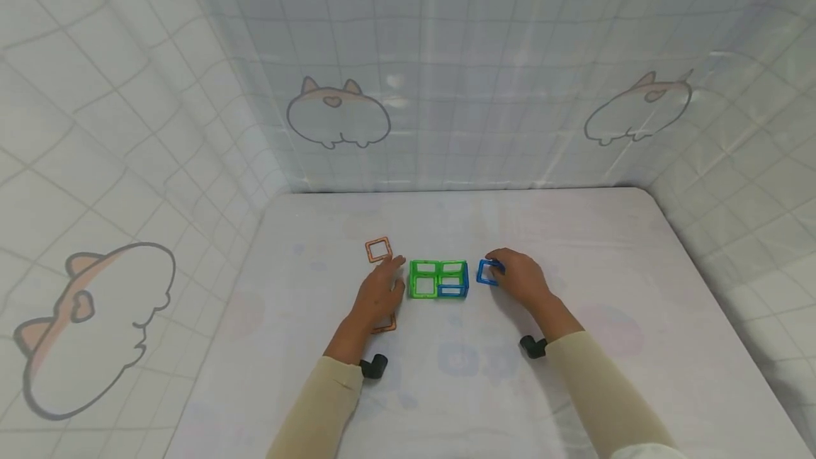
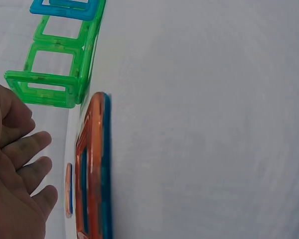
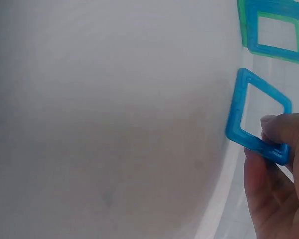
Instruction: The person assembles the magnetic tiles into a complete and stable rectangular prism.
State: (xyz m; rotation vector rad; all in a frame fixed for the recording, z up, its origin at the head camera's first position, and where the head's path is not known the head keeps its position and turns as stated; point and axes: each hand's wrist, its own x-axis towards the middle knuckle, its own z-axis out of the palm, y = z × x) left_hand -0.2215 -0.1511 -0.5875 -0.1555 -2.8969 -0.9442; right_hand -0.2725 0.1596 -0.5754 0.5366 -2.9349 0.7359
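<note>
My right hand [image 1: 525,278] pinches a blue square magnetic tile [image 3: 235,112] between thumb and fingers, just right of a tile structure. That structure [image 1: 438,282] is made of green square tiles standing up from a flat base, with blue tiles at its right end and front right. To its left is my left hand [image 1: 377,296], fingers loosely bent and holding nothing. In the left wrist view its fingertips are near the upright green end tile [image 2: 42,79], with a gap between them.
An orange square tile [image 1: 369,252] lies beyond my left hand. Nearer, partly hidden under that wrist, is another orange tile [image 2: 94,149] with a blue layer beneath it. A white cloth covers the table [image 1: 484,402], and patterned curtains [image 1: 484,112] surround it.
</note>
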